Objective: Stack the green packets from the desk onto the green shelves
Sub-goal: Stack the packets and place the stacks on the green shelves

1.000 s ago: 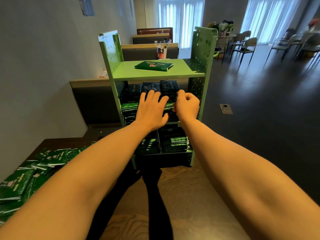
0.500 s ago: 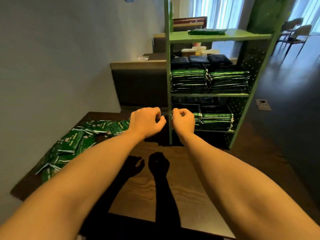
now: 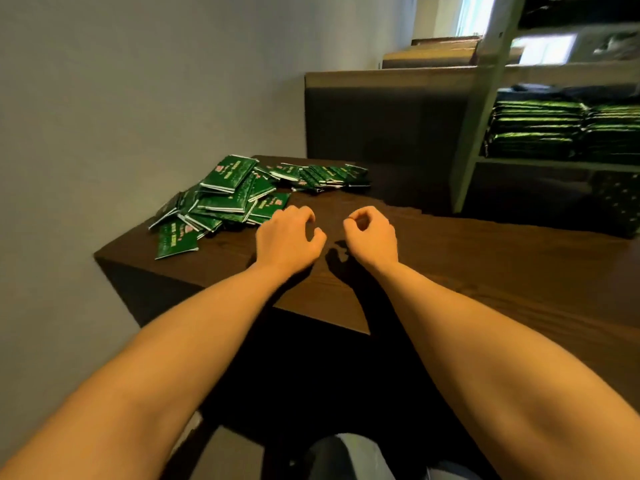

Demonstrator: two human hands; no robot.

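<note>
Two empty hands hung over the desk (image 3: 485, 271): left hand (image 3: 289, 237) loosely curled, right hand (image 3: 370, 233) clenched. Green packets (image 3: 225, 199) lay heaped on the desk's far-left corner; others filled green shelves (image 3: 554, 164) beyond the desk.

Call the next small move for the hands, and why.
Probably reach the left hand forward-left and grip a few green packets: both it and the right hand hold nothing, and the packets lie loose on the desk just beyond it.
</note>
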